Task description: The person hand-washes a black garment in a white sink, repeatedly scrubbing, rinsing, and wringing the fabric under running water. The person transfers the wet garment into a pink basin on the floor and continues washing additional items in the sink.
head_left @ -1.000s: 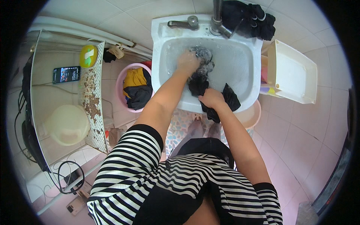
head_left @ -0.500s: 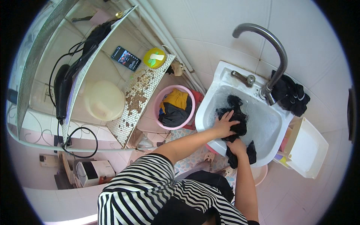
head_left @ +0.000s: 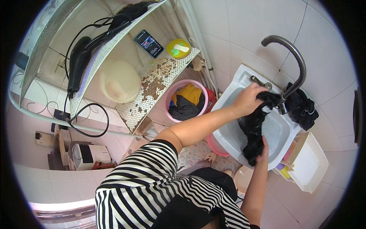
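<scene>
A wet black garment [head_left: 252,128] stretches between my two hands over the white sink [head_left: 228,131]. My left hand [head_left: 249,100] is closed on its upper end, beside the faucet handle [head_left: 259,81]. Lower down, near the sink's front rim, my right hand [head_left: 263,154] holds the other end, with the thumb along the cloth. Sudsy water [head_left: 274,129] shows in the basin beneath. The fingers of both hands are partly hidden by the fabric.
A curved metal faucet [head_left: 297,63] rises at the back, with more black clothing [head_left: 301,105] beside it. Left of the sink stands a pink basin [head_left: 167,103] of clothes. A rusty shelf [head_left: 152,87] holds a phone [head_left: 149,43] and a yellow dish [head_left: 173,50].
The garment has been lifted from the basin and stretched out. My left hand has moved up toward the faucet, while my right hand has shifted to the right. The view has shifted slightly.
</scene>
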`<state>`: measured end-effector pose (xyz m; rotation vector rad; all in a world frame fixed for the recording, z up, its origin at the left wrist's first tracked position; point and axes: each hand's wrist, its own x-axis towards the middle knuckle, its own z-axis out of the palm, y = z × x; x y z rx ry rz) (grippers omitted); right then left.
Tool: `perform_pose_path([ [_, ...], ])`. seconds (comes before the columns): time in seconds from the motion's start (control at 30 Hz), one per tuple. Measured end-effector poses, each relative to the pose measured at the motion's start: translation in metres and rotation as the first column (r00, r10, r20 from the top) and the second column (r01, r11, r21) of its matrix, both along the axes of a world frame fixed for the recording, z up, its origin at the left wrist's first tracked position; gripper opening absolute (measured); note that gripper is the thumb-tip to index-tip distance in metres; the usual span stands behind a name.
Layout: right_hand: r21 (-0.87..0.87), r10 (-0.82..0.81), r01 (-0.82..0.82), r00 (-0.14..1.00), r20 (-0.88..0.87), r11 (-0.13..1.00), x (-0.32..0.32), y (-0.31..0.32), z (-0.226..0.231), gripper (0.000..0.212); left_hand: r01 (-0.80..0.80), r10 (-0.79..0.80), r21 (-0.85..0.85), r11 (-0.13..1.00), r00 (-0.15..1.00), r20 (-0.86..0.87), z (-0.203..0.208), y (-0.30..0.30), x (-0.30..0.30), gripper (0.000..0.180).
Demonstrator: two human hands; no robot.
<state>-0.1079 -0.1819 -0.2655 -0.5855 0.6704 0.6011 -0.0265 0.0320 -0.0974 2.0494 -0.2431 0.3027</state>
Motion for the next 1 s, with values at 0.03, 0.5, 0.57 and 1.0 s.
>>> perform_pose_path([
  [0.03, 0.02, -0.014, 0.014, 1.0, 0.003, 1.0, 0.003, -0.013, -0.006, 0.06, 0.029, -0.025, -0.037, 0.999, 0.995, 0.091, 0.025, -0.002, 0.0, 0.032],
  [0.5, -0.835, 0.695, 0.311, 0.463, 0.55, 0.454, 0.068, 0.032, 0.095, 0.074, 0.755, -0.518, -0.64, 0.141, 0.607, 0.602, 0.262, -0.019, -0.006, 0.02],
  [0.57, -0.864, 0.722, 0.226, 0.476, 0.501, 0.45, 0.074, 0.054, 0.093, 0.053, 0.74, -0.568, -0.667, -0.09, 0.512, 0.644, 0.267, -0.01, -0.007, 0.019],
  [1.0, -0.879, 0.173, 0.243, 0.926, 0.337, 0.411, 0.042, 0.038, 0.018, 0.047, 0.3, -0.288, 0.107, 0.948, 0.951, -0.116, -0.166, 0.031, -0.01, 0.06],
])
